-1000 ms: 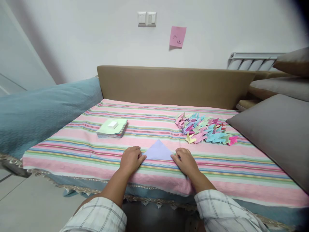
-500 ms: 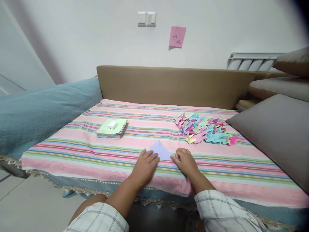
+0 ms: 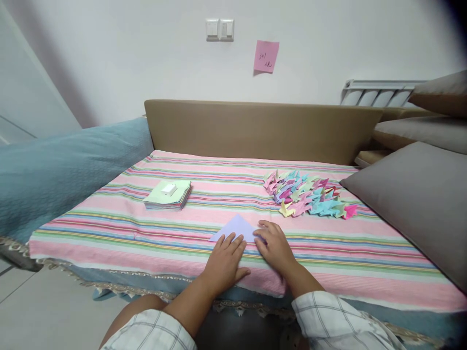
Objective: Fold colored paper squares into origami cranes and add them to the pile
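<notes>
A lilac sheet of paper [image 3: 237, 226], folded into a triangle, lies flat on the striped cloth with its point away from me. My left hand [image 3: 226, 260] rests over its lower edge, fingers stretched out and thumb apart. Over the right corner of the paper, my right hand [image 3: 274, 243] has its fingers spread and slightly bent, the tips at the paper; that corner is partly hidden. Farther back on the right sits a cluster of folded paper cranes [image 3: 306, 194] in pink, blue, green, purple and yellow.
A stack of coloured paper [image 3: 166, 198] with a small white block [image 3: 169, 189] on top stands at left. Grey cushions [image 3: 419, 194] are piled at right. The striped cloth [image 3: 120, 228] covers the seat, a brown backrest [image 3: 255, 129] behind and a blue armrest [image 3: 73, 165] at left.
My left hand has slid toward me and flattened, fingers straightening. My right hand has loosened from a pinch at the right corner and spread. More of the triangle's left side now shows.
</notes>
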Motion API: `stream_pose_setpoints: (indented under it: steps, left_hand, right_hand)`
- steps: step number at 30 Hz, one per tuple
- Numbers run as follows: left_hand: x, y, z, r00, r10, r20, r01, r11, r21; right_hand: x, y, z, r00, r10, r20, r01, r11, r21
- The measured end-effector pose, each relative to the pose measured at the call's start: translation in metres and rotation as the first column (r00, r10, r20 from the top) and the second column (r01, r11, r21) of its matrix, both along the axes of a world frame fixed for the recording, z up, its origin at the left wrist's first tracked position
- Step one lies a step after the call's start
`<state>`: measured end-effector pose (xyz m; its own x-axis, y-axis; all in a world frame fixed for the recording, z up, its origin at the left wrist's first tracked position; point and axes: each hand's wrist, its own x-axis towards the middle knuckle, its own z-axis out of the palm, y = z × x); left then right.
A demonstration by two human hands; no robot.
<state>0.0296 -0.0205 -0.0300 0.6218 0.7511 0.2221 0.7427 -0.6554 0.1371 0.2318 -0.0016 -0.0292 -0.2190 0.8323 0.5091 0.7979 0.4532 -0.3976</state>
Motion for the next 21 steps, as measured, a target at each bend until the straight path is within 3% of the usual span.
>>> stream_pose_setpoints:
  steps: [4, 21]
  left_hand:
    - [0.002, -0.001, 0.0, 1.0, 0.003, 0.014, -0.003, 1.0, 0.001]
    - [0.001, 0.0, 0.001, 1.0, 0.013, 0.024, -0.012, 1.0, -0.022]
  right_hand:
    - [-0.008, -0.007, -0.003, 0.991, 0.095, 0.089, -0.093, 0.995, -0.032]
    - [0.027, 0.002, -0.006, 0.992, -0.097, 0.077, 0.109, 0.978, -0.178]
